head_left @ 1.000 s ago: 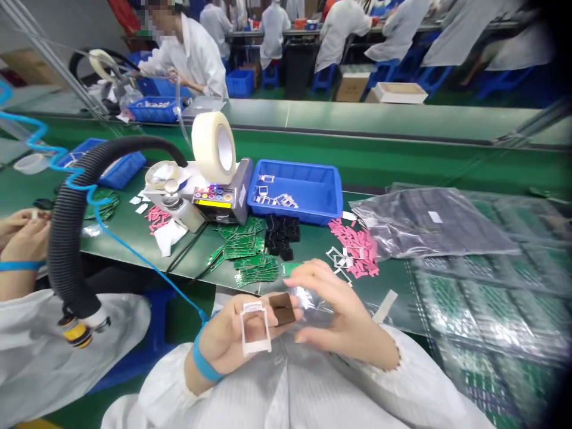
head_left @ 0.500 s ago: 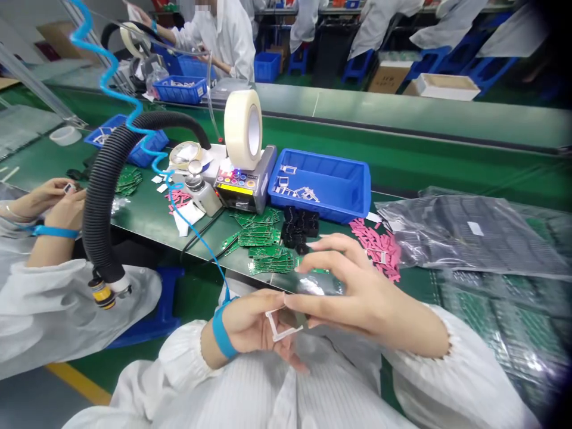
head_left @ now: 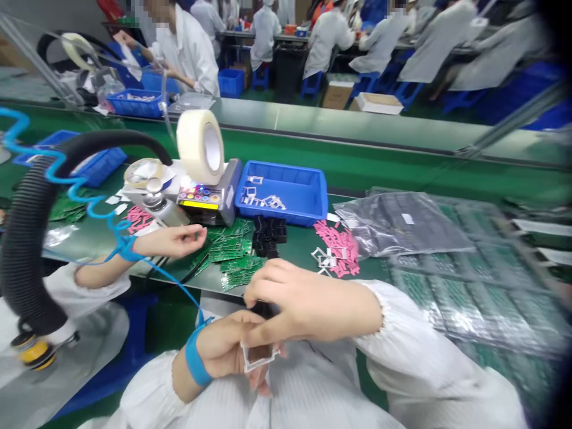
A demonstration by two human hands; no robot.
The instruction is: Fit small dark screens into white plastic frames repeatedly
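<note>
Low in front of my body, a small white plastic frame (head_left: 260,364) rests in my left hand (head_left: 218,345), which wears a blue wrist strap (head_left: 196,359) and has its thumb against the frame's side. My right hand (head_left: 304,301) reaches over from the right, thumb and index finger at the frame's upper edge, the other fingers curled above it. A grey-brown surface shows through the frame's opening; I cannot tell what it is. Just beyond my hands lie stacked green circuit boards (head_left: 230,253) and black parts (head_left: 268,234).
A blue bin (head_left: 295,185) holds several white frames. More frames (head_left: 326,257) lie by pink pieces (head_left: 342,247). A tape dispenser (head_left: 208,199) carries a tape roll (head_left: 190,146). A co-worker's hand (head_left: 176,241) reaches in from the left, near a black hose (head_left: 24,238). Bagged boards (head_left: 447,298) lie right.
The view has swung right and up, shifting the bench leftward. My right hand has drawn in over the frame, uncovering loose frames by the pink pieces. A co-worker's hand has reached toward the circuit boards.
</note>
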